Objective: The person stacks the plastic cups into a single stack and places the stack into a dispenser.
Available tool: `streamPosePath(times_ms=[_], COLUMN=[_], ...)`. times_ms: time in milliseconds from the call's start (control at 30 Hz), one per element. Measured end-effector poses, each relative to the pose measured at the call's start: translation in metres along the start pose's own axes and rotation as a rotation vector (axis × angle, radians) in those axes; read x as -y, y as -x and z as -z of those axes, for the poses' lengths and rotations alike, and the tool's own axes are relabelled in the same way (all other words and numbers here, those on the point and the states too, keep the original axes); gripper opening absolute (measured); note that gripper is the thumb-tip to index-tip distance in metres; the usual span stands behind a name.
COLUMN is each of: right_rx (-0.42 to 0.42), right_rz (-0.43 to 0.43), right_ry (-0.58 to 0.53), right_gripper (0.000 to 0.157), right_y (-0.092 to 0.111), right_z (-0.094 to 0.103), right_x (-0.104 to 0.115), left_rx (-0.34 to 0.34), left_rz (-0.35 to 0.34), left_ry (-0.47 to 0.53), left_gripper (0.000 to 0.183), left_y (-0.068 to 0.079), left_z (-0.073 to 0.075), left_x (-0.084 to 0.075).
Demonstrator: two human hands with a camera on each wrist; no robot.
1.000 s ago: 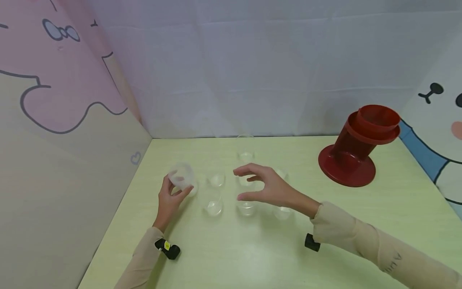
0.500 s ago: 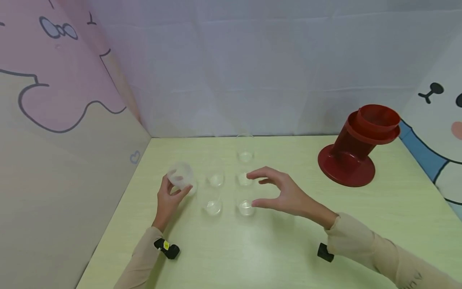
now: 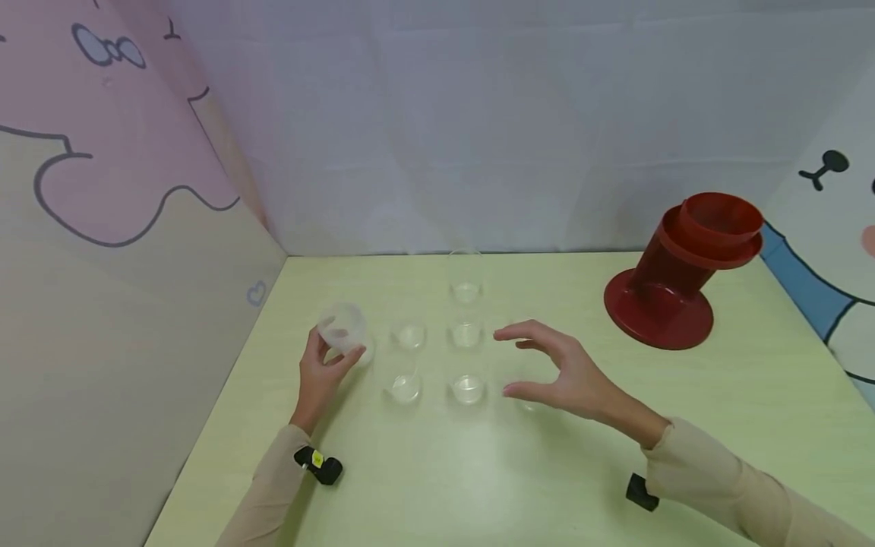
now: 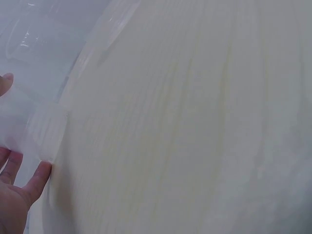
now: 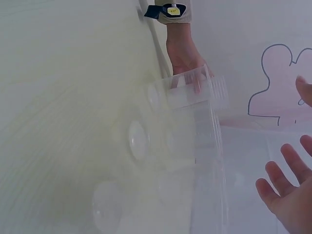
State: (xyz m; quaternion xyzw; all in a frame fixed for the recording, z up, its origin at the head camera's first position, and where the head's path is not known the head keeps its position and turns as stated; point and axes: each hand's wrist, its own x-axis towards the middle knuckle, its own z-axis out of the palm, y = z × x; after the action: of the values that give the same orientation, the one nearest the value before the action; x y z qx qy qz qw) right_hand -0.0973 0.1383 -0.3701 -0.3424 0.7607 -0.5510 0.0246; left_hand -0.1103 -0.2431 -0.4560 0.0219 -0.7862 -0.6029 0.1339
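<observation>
Toward the left of the pale tabletop [image 3: 437,471], the left hand [image 3: 320,384] is gripping a tilted stack of clear plastic cups [image 3: 350,315], thumb and fingers wrapping its sides. Near the middle, five clear cups [image 3: 468,389] are standing upright, two in a left file and three in the file just right of it. To their right, the right hand [image 3: 574,380] is hovering with thumb and fingertips well apart, seemingly holding nothing; a faint clear base [image 3: 529,406] is showing below its thumb, though whether they are touching is impossible to tell. Judging by the files, the step is probably spacing cups out, and doing it well is calling for bracing the slanting stack, raising spread fingers above the rims before moving sideways, and lining up bases, since light cups are likely tipping easily. Far right, a red flanged cylinder [image 3: 663,311] is standing well apart.
</observation>
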Motion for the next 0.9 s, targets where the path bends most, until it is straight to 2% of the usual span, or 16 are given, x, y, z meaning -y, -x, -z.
streamPosePath(times_ms=[400, 700, 900], right_rx=[-0.099, -0.137, -0.156], right_rz=[-0.025, -0.095, -0.082], right_ry=[0.090, 0.088, 0.061], right_gripper=[0.066, 0.064, 0.066], right_y=[0.019, 0.031, 0.037], right_z=[0.012, 0.016, 0.014], right_x=[-0.007, -0.016, -0.020], left_rx=[-0.004, -0.003, -0.006], left_rz=[-0.003, 0.009, 0.023], left_ry=[-0.018, -0.019, -0.017], left_gripper=[0.071, 0.070, 0.071], left_y=[0.000, -0.001, 0.000], left_z=[0.000, -0.001, -0.001], left_x=[-0.001, -0.003, -0.003])
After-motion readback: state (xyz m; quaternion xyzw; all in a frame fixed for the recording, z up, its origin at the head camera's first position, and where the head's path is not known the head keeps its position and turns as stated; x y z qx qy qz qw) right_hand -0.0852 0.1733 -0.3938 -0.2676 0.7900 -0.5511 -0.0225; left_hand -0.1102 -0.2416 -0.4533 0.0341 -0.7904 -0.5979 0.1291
